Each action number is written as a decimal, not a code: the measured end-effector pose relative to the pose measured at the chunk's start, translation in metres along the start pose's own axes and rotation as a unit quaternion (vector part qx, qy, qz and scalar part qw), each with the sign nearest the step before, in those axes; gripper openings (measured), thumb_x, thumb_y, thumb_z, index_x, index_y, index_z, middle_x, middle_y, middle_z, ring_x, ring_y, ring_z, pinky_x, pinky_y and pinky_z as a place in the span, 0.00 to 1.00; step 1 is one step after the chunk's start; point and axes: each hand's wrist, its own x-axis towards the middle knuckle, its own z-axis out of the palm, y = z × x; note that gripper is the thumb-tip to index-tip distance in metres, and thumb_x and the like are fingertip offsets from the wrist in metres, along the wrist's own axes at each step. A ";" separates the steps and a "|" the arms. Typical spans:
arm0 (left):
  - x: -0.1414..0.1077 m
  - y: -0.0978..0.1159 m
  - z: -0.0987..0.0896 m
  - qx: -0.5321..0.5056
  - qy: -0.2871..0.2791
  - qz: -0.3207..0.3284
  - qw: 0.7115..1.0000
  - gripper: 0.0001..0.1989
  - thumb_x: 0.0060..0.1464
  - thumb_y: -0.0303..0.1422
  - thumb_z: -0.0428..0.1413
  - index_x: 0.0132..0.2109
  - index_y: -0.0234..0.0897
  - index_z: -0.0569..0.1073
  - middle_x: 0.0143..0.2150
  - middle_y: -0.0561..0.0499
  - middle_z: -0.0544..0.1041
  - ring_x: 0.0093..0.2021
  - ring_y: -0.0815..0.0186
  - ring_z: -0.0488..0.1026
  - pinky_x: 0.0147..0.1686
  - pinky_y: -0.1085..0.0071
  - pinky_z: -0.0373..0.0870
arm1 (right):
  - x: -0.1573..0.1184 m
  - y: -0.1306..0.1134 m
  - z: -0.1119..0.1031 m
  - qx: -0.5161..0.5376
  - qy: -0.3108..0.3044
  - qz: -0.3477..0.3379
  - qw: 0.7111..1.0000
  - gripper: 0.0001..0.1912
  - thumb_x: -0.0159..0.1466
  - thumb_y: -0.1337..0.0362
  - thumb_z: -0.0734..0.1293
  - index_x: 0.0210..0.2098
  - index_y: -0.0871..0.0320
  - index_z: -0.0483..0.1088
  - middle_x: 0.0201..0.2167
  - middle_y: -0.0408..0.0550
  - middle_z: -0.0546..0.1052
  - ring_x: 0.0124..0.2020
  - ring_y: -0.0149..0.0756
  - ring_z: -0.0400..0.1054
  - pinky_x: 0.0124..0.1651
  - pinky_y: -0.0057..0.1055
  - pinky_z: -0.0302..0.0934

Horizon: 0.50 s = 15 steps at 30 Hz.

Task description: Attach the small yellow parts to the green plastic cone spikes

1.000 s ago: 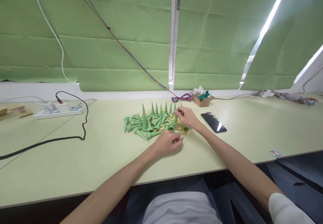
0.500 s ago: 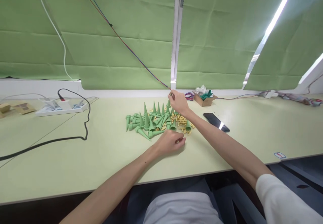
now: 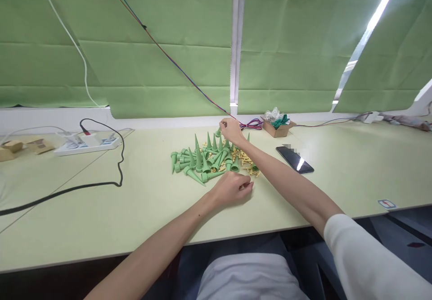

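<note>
A pile of green plastic cone-shaped spikes (image 3: 198,161) lies at the middle of the table, some upright on their wide ends and others on their sides. Small yellow plastic pieces (image 3: 245,159) are mixed in at its right side. My right hand (image 3: 231,129) is over the back of the pile, fingers pinched at a green spike (image 3: 218,132) that is partly hidden by them. At the front edge of the pile, my left hand (image 3: 233,187) rests on the table with its fingers curled closed; whatever they hold, if anything, is hidden.
A black phone (image 3: 294,159) lies right of the pile. Behind it stand a small cardboard box (image 3: 278,129) with plastic and green material, and coiled wires (image 3: 252,124). A white power strip (image 3: 88,146) and a black cable (image 3: 101,184) occupy the left.
My right hand has shifted slightly left at the back of the pile, and a green spike now shows at its fingertips. My left hand stays in place. The view has turned slightly.
</note>
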 end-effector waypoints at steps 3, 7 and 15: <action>0.000 0.000 0.001 -0.004 0.002 0.002 1.000 0.18 0.57 0.30 0.50 0.21 0.37 0.55 0.16 0.57 0.58 0.19 0.73 0.50 0.24 0.71 0.49 | 0.004 0.006 0.008 0.001 -0.028 0.004 1.000 0.14 0.66 0.69 0.60 0.31 0.60 0.77 0.30 0.53 0.79 0.34 0.39 0.70 0.43 0.32 0.59; -0.001 0.001 0.000 -0.003 0.004 0.002 1.000 0.18 0.57 0.29 0.50 0.21 0.37 0.55 0.16 0.56 0.57 0.19 0.72 0.50 0.23 0.71 0.49 | 0.010 0.011 0.015 0.006 -0.050 -0.003 0.999 0.12 0.63 0.71 0.62 0.32 0.60 0.78 0.29 0.52 0.79 0.34 0.39 0.70 0.44 0.32 0.61; 0.000 0.005 -0.003 0.007 0.000 0.001 1.000 0.18 0.57 0.29 0.50 0.20 0.38 0.54 0.16 0.56 0.57 0.18 0.72 0.50 0.23 0.70 0.47 | 0.018 0.015 0.021 -0.007 -0.072 -0.009 0.997 0.13 0.61 0.72 0.62 0.31 0.61 0.79 0.28 0.52 0.79 0.31 0.38 0.70 0.44 0.32 0.62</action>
